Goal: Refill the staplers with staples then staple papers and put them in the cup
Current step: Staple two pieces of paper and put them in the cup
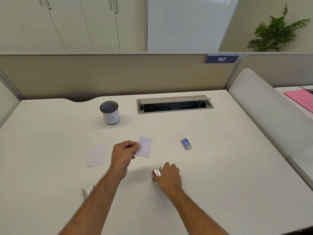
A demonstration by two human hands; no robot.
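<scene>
The left hand [124, 152] pinches a small slip of paper [144, 147] between thumb and fingers, lifted a little nearer the camera than the cup [110, 112], which stands upright toward the back of the desk [220, 167]. A second slip [96, 156] lies flat left of the held one, also in front of the cup. The right hand [168, 177] curls over a red stapler [156, 172], gripping it on the desk, nearer than the cup and to its right. A blue staple box [186, 144] sits right of the cup, well apart. Something metal [87, 192], partly hidden by the left forearm, lies nearest the camera
</scene>
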